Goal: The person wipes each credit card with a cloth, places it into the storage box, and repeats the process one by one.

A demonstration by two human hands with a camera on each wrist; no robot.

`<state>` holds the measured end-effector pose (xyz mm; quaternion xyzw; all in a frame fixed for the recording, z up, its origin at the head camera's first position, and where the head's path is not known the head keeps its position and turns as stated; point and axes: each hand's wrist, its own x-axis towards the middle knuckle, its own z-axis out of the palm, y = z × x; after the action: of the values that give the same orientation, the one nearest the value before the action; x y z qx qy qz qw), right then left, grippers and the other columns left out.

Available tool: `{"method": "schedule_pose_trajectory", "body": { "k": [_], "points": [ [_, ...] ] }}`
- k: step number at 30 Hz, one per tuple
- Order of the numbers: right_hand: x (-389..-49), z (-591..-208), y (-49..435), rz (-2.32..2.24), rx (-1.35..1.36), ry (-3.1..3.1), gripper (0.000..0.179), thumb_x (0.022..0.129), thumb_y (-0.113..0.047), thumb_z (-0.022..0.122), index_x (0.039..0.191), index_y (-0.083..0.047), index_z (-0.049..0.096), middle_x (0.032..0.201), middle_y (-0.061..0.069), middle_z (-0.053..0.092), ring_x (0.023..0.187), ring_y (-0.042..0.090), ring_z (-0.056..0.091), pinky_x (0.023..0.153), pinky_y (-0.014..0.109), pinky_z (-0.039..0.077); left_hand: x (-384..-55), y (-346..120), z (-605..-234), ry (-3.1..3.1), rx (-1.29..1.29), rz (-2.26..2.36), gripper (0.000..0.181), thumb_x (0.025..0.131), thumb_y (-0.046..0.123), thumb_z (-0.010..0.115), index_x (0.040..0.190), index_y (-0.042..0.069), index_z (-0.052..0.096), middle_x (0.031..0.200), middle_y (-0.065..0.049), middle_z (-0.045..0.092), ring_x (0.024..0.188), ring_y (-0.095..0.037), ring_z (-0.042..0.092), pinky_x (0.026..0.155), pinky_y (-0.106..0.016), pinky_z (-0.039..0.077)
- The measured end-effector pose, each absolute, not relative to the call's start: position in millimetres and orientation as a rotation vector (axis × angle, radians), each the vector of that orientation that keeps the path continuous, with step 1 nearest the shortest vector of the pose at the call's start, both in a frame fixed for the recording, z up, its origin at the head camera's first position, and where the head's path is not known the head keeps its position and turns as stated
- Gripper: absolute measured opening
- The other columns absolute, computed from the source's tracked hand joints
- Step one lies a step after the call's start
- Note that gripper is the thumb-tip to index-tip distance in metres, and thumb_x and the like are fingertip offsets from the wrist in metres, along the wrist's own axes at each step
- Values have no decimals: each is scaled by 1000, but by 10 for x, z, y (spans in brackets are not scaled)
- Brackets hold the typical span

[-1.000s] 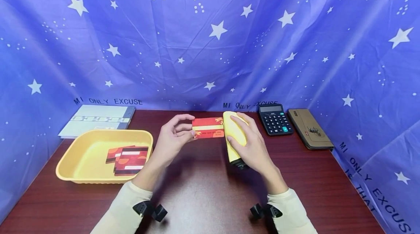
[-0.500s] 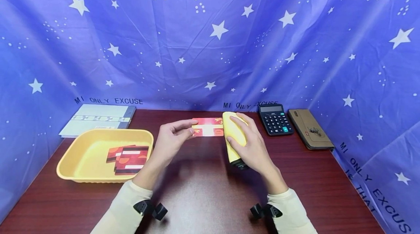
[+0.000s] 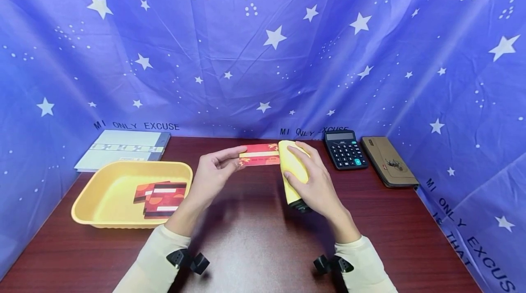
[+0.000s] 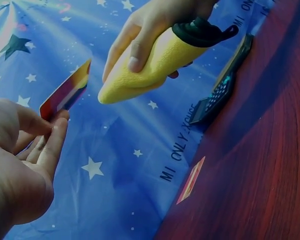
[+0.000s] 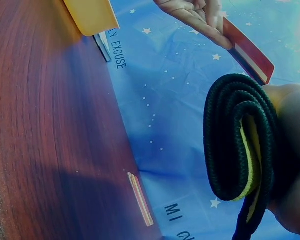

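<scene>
While the left hand (image 3: 211, 173) is pinching a red card (image 3: 260, 155) by its left end, near the center of the head view, the right hand (image 3: 318, 181) is gripping a folded yellow cloth (image 3: 292, 165) just right of it. Overlapping cards (image 3: 164, 199) are lying in a yellow basin (image 3: 111, 206) at the lower left; a calculator (image 3: 346, 150) is resting right of center. The left wrist view is showing a gap between held card and cloth, and another card (image 4: 191, 181) is lying on the table (image 4: 250, 180) at the lower right.
</scene>
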<state>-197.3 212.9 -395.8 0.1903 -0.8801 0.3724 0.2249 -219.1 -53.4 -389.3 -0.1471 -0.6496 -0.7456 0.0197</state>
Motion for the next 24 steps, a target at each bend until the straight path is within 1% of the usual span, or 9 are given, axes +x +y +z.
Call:
{"method": "schedule_pose_trajectory", "body": {
  "k": [4, 7, 9, 11, 14, 17, 19, 21, 24],
  "points": [
    [-1975, -3960, 2128, 1029, 526, -2428, 65, 86, -14, 81, 146, -24, 58, 156, 5, 47, 139, 25, 50, 104, 48, 50, -2200, -534, -3907, -2035, -439, -2287, 33, 92, -6, 65, 125, -5, 70, 116, -23, 74, 89, -7, 76, 90, -27, 65],
    [-1976, -3962, 2126, 1029, 528, -2429, 65, 86, -14, 81, 146, -24, 58, 156, 5, 47, 139, 25, 50, 103, 48, 51, -2211, -530, -3912, -2002, -432, -2315, 30, 94, -5, 65, 124, -8, 70, 115, -22, 75, 89, -13, 78, 90, -32, 66],
    [-1974, -3963, 2124, 1027, 530, -2428, 65, 86, -14, 81, 146, -23, 59, 156, 6, 48, 138, 25, 51, 102, 47, 51, -2219, -528, -3912, -1961, -424, -2337, 28, 96, -4, 65, 122, -12, 69, 109, -19, 77, 86, -15, 79, 88, -35, 66],
    [-1974, -3963, 2119, 1025, 535, -2427, 65, 86, -14, 81, 146, -23, 59, 156, 6, 48, 139, 25, 51, 102, 47, 51, -2222, -526, -3903, -1943, -388, -2330, 26, 96, -2, 67, 118, -13, 70, 96, -12, 80, 80, -14, 78, 82, -35, 68],
    [-1974, -3962, 2113, 1027, 540, -2423, 65, 86, -14, 81, 146, -23, 59, 155, 6, 48, 139, 25, 50, 104, 47, 50, -2217, -528, -3885, -1967, -294, -2251, 23, 93, 2, 73, 111, -12, 73, 77, 4, 76, 67, -7, 71, 70, -25, 66],
    [-1974, -3961, 2109, 1026, 541, -2424, 65, 86, -14, 81, 146, -23, 59, 155, 5, 48, 140, 25, 50, 105, 46, 50, -2215, -531, -3877, -2025, -235, -2123, 21, 89, 5, 78, 105, -8, 78, 77, 13, 71, 70, -2, 63, 65, -15, 56],
    [-1973, -3962, 2108, 1027, 539, -2426, 65, 86, -14, 82, 146, -23, 59, 155, 5, 48, 139, 25, 50, 104, 46, 50, -2219, -532, -3882, -2046, -228, -2067, 20, 87, 6, 81, 103, -5, 79, 86, 8, 69, 77, -3, 61, 68, -14, 53],
    [-1972, -3963, 2108, 1025, 538, -2427, 64, 86, -14, 82, 146, -24, 59, 155, 5, 48, 139, 25, 50, 104, 47, 50, -2221, -531, -3886, -2035, -241, -2063, 19, 86, 3, 81, 103, -7, 79, 99, 0, 71, 89, -4, 64, 78, -13, 56],
    [-1972, -3965, 2109, 1028, 540, -2429, 64, 86, -15, 81, 146, -23, 59, 155, 5, 48, 139, 25, 50, 104, 48, 50, -2218, -531, -3881, -2048, -214, -2069, 20, 87, 3, 80, 104, -6, 78, 111, -13, 75, 95, -2, 69, 85, -14, 58]
  ]
}}
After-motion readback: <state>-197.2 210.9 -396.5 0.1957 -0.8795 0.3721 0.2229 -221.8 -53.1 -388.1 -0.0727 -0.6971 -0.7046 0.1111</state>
